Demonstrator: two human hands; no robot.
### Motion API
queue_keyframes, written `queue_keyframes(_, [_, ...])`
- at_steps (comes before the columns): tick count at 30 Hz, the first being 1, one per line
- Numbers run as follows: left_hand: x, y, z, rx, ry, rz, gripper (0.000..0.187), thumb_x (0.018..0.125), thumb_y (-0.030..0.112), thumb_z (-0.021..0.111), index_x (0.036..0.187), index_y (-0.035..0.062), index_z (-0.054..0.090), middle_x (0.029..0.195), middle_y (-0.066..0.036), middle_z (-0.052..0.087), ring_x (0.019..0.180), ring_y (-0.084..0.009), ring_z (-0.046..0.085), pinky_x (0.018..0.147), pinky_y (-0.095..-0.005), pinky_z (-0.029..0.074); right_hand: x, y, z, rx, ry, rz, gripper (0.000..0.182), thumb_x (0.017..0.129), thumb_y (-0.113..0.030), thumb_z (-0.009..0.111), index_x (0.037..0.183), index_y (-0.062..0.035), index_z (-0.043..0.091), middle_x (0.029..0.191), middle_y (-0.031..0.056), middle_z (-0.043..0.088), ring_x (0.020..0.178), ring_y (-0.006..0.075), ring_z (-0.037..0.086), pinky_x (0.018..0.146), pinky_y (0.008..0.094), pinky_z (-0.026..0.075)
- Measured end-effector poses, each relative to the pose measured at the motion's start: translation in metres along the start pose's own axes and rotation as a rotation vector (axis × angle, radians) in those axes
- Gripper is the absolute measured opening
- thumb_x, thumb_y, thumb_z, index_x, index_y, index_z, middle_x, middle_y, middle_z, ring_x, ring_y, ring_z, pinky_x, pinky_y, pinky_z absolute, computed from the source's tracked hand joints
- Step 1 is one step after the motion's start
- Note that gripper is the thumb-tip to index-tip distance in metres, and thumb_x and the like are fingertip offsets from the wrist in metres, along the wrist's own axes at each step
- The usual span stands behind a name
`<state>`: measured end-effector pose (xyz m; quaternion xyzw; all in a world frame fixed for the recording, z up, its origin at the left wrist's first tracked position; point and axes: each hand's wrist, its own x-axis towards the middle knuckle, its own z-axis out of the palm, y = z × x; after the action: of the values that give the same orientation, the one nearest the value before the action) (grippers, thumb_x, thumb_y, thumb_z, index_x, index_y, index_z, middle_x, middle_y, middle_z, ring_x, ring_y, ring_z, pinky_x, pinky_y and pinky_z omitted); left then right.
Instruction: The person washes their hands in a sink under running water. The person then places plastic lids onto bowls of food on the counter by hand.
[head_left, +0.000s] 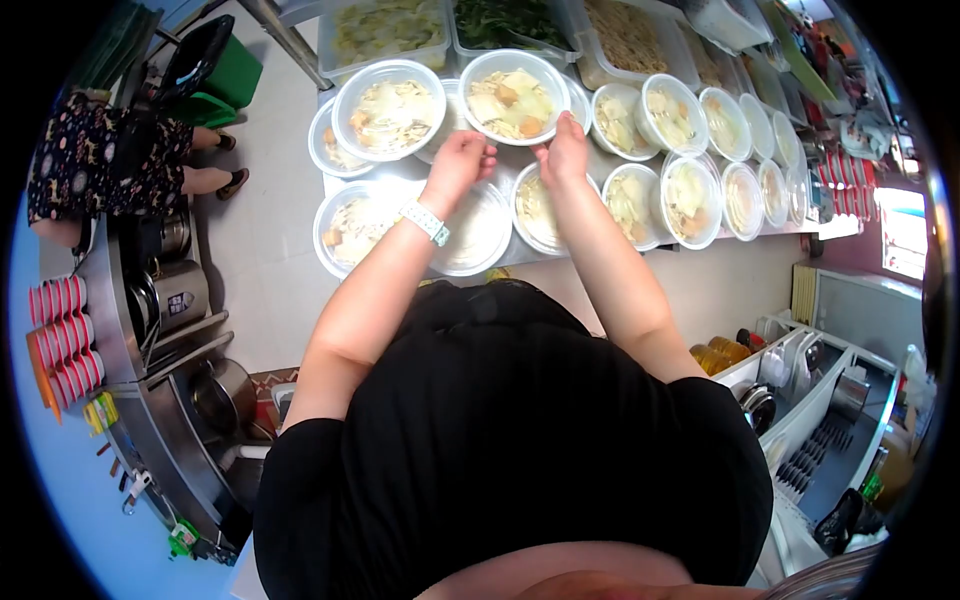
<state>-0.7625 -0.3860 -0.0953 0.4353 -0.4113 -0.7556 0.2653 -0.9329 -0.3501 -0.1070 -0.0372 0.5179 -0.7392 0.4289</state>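
Observation:
A round clear bowl of pale sliced food with orange pieces point(512, 97) sits raised on the stacks at the table's middle. My right hand point(566, 150) has its fingers at that bowl's lower right rim. Just below its lower left rim is my left hand point(462, 160), fingers curled, with nothing visible in them. To the left stands another filled bowl point(390, 110), its rim overlapping a lower one. Under my left forearm lies a pale round bowl or lid point(474, 230). A filled bowl point(537, 208) is partly covered by my right wrist.
Several more filled bowls point(690, 200) line the table to the right. Behind stand tubs of greens point(510, 22) and shredded food point(622, 35). At left are a green bin point(222, 75), a person in a patterned garment point(110, 160) and a metal counter with pots point(178, 300).

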Motion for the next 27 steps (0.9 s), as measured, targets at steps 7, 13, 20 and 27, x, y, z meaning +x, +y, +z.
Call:
queue_keyframes(7, [-0.008, 0.003, -0.012, -0.148, 0.008, -0.054, 0.015, 0.097, 0.014, 0.05, 0.104, 0.0022, 0.054, 0.1, -0.008, 0.062, 0.087, -0.0164, 0.062, 0.077, -0.0285, 0.054, -0.046, -0.026, -0.055, 0.182, 0.054, 0.107, 0.047, 0.098, -0.032, 0.046, 0.13, 0.001, 0.035, 0.136, 0.0211, 0.041, 0.121, 0.0367, 0.048, 0.101, 0.0503, 0.043])
queue_keyframes(13, [-0.103, 0.007, -0.048, 0.981, -0.08, 0.501, 0.036, 0.086, 0.024, 0.067, 0.116, 0.0075, 0.057, 0.118, -0.011, 0.057, 0.105, -0.0286, 0.055, 0.092, -0.0412, 0.046, -0.107, -0.092, -0.17, 0.41, 0.46, -0.177, 0.063, 0.099, -0.038, 0.044, 0.143, -0.0009, 0.018, 0.146, 0.0234, 0.023, 0.128, 0.0404, 0.04, 0.102, 0.0548, 0.043])
queue_keyframes(20, [-0.126, -0.025, -0.054, 1.722, -0.312, 0.598, 0.072, 0.074, 0.043, 0.074, 0.14, 0.0377, 0.045, 0.156, -0.014, 0.022, 0.141, -0.0484, 0.016, 0.109, -0.064, 0.021, -0.073, -0.108, -0.23, 0.189, 0.38, -0.198, 0.06, 0.099, -0.041, 0.045, 0.142, -0.0043, 0.026, 0.137, 0.0201, 0.033, 0.119, 0.0382, 0.047, 0.096, 0.0529, 0.049])
queue_keyframes(27, [-0.12, -0.033, -0.056, 1.708, -0.258, 0.633, 0.077, 0.07, 0.05, 0.075, 0.139, 0.0384, 0.045, 0.154, -0.015, 0.025, 0.14, -0.0468, 0.021, 0.11, -0.0651, 0.018, -0.058, -0.114, -0.231, 0.155, 0.376, -0.089, 0.046, 0.101, -0.034, 0.043, 0.14, -0.0104, 0.037, 0.135, 0.0167, 0.047, 0.119, 0.0351, 0.053, 0.087, 0.0552, 0.055])
